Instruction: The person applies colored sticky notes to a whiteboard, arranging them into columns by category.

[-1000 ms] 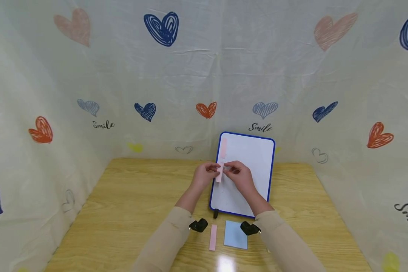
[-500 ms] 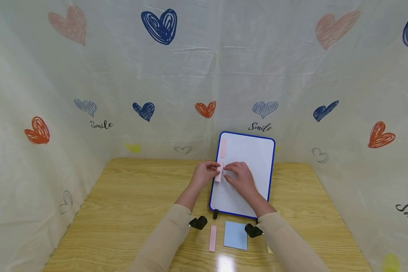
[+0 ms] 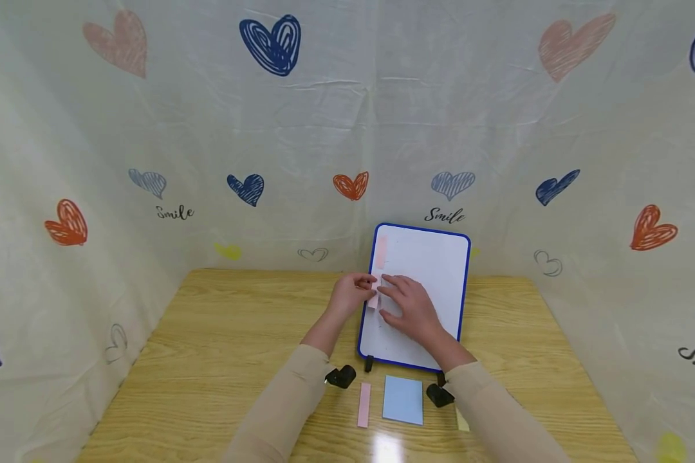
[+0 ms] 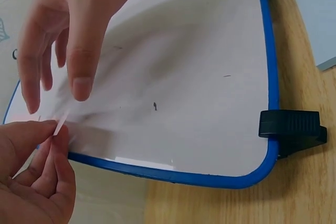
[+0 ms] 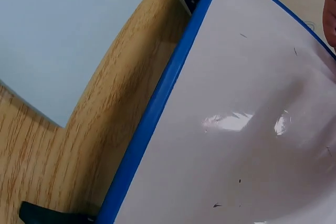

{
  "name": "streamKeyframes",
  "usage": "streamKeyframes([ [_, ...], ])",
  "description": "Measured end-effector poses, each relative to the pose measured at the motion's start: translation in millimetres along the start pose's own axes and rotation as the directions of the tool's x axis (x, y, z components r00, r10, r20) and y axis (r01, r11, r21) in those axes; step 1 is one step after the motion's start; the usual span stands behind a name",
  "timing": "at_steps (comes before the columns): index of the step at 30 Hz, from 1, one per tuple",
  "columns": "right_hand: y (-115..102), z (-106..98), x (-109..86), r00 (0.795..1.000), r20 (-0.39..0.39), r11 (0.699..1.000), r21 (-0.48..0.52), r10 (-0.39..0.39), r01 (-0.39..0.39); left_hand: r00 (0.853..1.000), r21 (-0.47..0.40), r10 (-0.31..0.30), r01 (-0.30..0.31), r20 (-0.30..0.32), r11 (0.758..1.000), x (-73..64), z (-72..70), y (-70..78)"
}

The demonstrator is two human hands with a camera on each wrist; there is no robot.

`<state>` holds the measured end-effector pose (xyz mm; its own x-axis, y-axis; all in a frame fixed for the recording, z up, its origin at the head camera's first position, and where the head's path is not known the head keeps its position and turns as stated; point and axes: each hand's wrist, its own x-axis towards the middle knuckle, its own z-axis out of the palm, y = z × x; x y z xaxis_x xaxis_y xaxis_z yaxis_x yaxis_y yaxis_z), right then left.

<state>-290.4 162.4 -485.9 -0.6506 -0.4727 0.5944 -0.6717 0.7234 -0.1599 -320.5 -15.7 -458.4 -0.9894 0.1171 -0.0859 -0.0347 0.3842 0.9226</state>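
A small whiteboard (image 3: 428, 276) with a blue frame leans back on the table. My left hand (image 3: 347, 297) pinches a narrow pink paper strip (image 3: 373, 301) at the board's left edge, between thumb and fingertips. In the left wrist view the strip (image 4: 61, 123) stands edge-on from the pinch. Beside it, my right hand (image 3: 412, 308) hovers over the board with fingers spread and thumb apart, holding nothing that I can see. Above the pinched strip, another pink strip (image 3: 381, 252) lies flat on the board near its upper left corner.
A pink strip (image 3: 363, 405) and a light-blue sticky note pad (image 3: 403, 400) lie in front of the board. Something pale yellow (image 3: 462, 420) is partly hidden by the right sleeve. Black feet (image 4: 291, 127) clip onto the board's lower edge. A heart-printed curtain (image 3: 301, 128) hangs behind.
My right hand's fingers and thumb have spread apart, and its wrist has shifted slightly right and down. The left hand keeps its pinch on the pink strip, nearly still.
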Motion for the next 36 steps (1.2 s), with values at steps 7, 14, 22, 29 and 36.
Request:
streamKeyframes([
  [7,2.4,-1.4,2.2,0.979,0.204,0.999,-0.017,-0.027,0.032,1.0,0.036,0.02,-0.02,-0.002,0.999,-0.2,-1.3,0.1],
  [14,4.4,-1.1,3.8,0.948,0.318,0.998,-0.061,-0.007,0.028,0.999,0.059,0.04,-0.039,-0.011,0.997,-0.5,-1.6,-0.2],
  [22,7.6,-1.8,2.9,0.954,0.298,0.998,-0.05,-0.024,0.041,0.999,0.067,0.016,-0.014,-0.036,0.998,-1.5,0.1,1.2],
  [29,8.6,-4.1,2.5,0.941,0.337,0.997,-0.06,-0.027,0.05,0.999,0.061,0.015,-0.013,-0.037,0.998,-0.5,1.1,1.0],
  [36,8.0,-4.0,-1.6,0.958,0.28,0.996,-0.047,-0.061,0.077,1.0,0.048,0.011,-0.009,-0.03,0.999,0.5,1.5,-0.3],
])
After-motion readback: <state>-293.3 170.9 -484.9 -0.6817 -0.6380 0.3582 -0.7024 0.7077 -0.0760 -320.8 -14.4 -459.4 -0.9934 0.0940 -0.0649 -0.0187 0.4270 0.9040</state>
